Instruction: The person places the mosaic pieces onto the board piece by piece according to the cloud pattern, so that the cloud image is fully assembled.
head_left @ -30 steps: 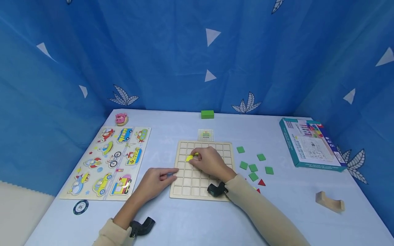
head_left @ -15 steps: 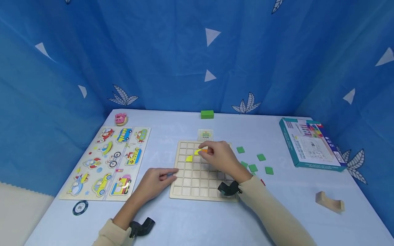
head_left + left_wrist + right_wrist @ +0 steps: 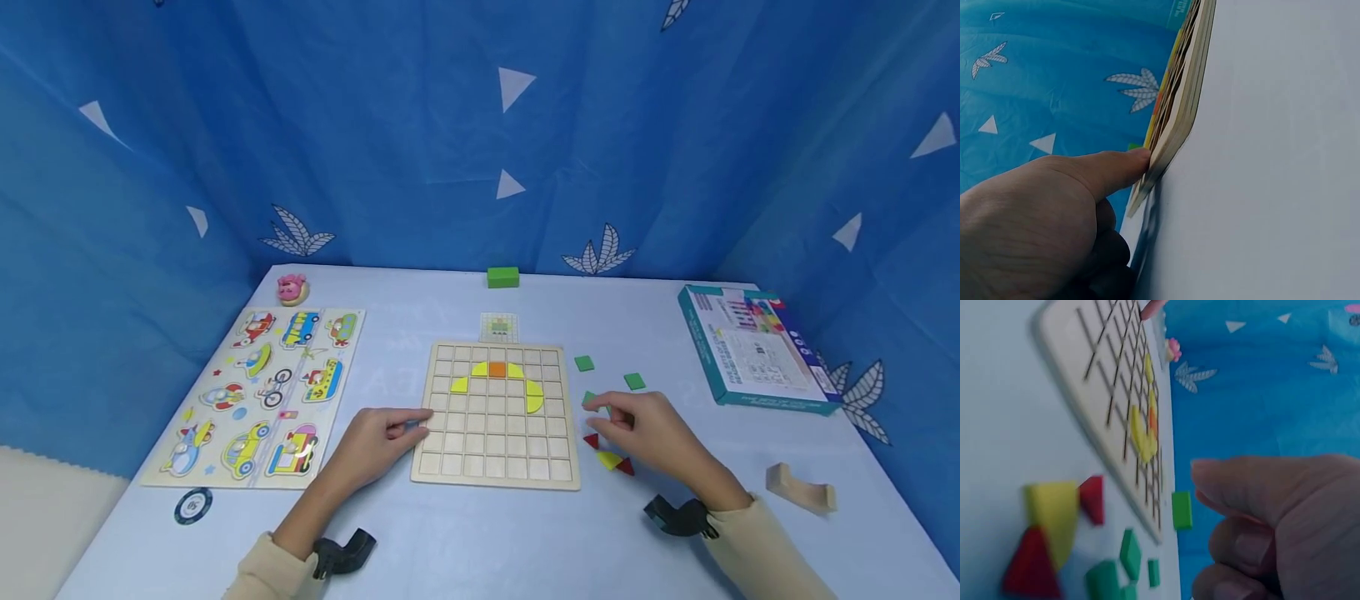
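Note:
A wooden grid board (image 3: 495, 433) lies on the table, holding an orange square (image 3: 497, 369) and several yellow quarter-round pieces in an arch. My left hand (image 3: 378, 442) rests at its left edge, index finger and thumb stretched out against the rim; in the left wrist view the thumb (image 3: 1119, 169) touches the board's side. Right of the board, my right hand (image 3: 645, 425) hovers over loose pieces, thumb and index finger apart with nothing between them. Under or near it lie green squares (image 3: 584, 363), red triangles (image 3: 626, 467) and a yellow piece (image 3: 609, 459). Some green squares are hidden by the hand.
A small pattern card (image 3: 498, 327) touches the board's far edge, with a green block (image 3: 502, 277) behind. Left stand a vehicle puzzle (image 3: 255, 400), a pink toy (image 3: 292, 289) and a round chip (image 3: 193, 505). Right are a box (image 3: 757, 350) and a curved wooden block (image 3: 800, 489).
My right hand has left the yellow pieces on the board and moved right to the loose pieces, uncovering the orange square and the arch. The left hand stays put.

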{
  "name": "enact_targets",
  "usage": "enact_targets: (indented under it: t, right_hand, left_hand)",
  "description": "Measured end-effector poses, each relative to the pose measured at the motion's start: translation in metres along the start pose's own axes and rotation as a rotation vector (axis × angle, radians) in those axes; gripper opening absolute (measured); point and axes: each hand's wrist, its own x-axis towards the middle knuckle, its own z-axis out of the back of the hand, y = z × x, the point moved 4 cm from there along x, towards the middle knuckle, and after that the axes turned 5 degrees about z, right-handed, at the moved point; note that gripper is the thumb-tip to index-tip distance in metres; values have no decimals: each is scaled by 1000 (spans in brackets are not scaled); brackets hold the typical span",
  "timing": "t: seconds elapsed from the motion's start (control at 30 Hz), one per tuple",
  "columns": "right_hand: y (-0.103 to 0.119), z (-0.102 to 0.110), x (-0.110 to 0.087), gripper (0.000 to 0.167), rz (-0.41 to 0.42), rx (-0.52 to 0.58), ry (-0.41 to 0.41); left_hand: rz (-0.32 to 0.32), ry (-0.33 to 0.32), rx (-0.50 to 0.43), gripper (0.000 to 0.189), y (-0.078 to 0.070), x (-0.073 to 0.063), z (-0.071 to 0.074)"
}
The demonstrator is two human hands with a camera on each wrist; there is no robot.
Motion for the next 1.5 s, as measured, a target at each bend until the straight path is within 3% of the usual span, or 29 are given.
enact_targets:
  t: [0.13, 0.23, 0.4, 0.5, 0.97, 1.1, 1.23, 1.5]
  right_hand:
    - [-12, 0, -24, 13, -65, 14, 53]
    - [-16, -1, -36, 14, -66, -48, 67]
    - [-17, -4, -42, 23, -46, -225, 50]
    - [-18, -8, -42, 26, -60, -262, 58]
    - [-18, -15, -42, 23, -49, -181, 44]
    - [-14, -17, -40, 21, -20, -129, 46]
    - [-2, -22, -32, 20, 61, -72, 65]
    - [31, -39, 9, 20, 211, -62, 140]
  left_hand:
    - [-3, 9, 3, 25, 0, 0, -1]
    - [-3, 10, 4, 25, 0, 0, 0]
    - [0, 12, 6, 25, -1, 0, 1]
    - [5, 14, 11, 25, 0, 0, 1]
    - [0, 0, 9, 25, 0, -1, 1]
    - [-14, -2, -2, 25, -1, -1, 1]
    - [-21, -2, -2, 25, -1, -1, 2]
    - [-16, 3, 2, 25, 0, -1, 1]
